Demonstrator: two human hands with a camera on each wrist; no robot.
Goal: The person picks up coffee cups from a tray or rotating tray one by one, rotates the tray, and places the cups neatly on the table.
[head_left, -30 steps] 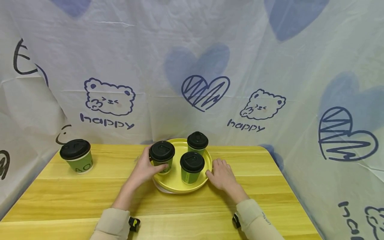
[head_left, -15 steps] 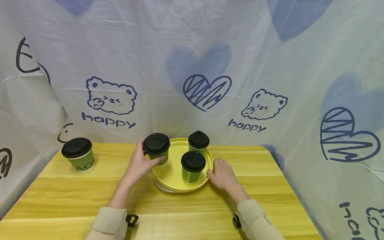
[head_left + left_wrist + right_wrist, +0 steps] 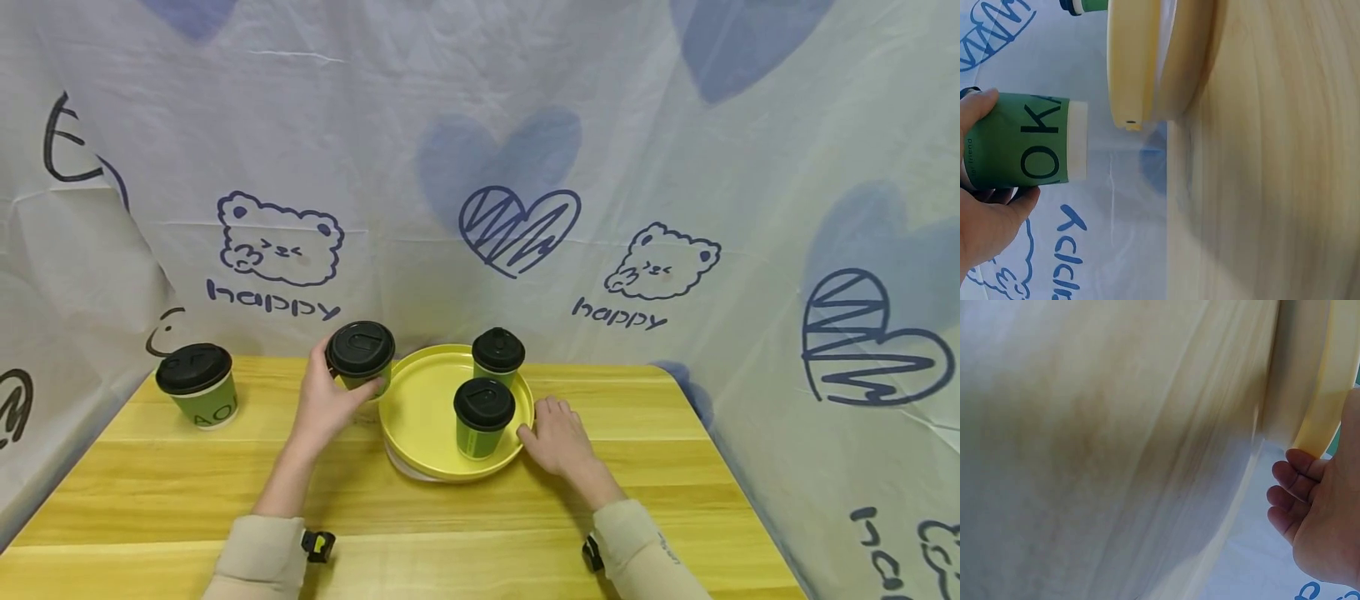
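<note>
My left hand [image 3: 326,396] grips a green paper coffee cup [image 3: 362,358] with a black lid, thumb on the near side. In the left wrist view the cup [image 3: 1022,140] hangs above table height, its white base apart from the tabletop. Right of it is a round yellow tray [image 3: 420,425], which bears two similar lidded cups: one in front [image 3: 481,421], another behind it [image 3: 498,354]. At the tray's right rim, my right hand [image 3: 558,437] holds the edge with curled fingers; its thumb is hidden in the right wrist view.
A further lidded green cup [image 3: 198,383] stands at the table's left. Something white and round [image 3: 408,468] shows beneath the tray. The wooden table [image 3: 450,533] backs onto a printed cloth [image 3: 405,167] with hearts and bears.
My left hand has lifted the cup off the tray's left side and carried it left, past the rim. The right hand has stayed at the tray's edge.
</note>
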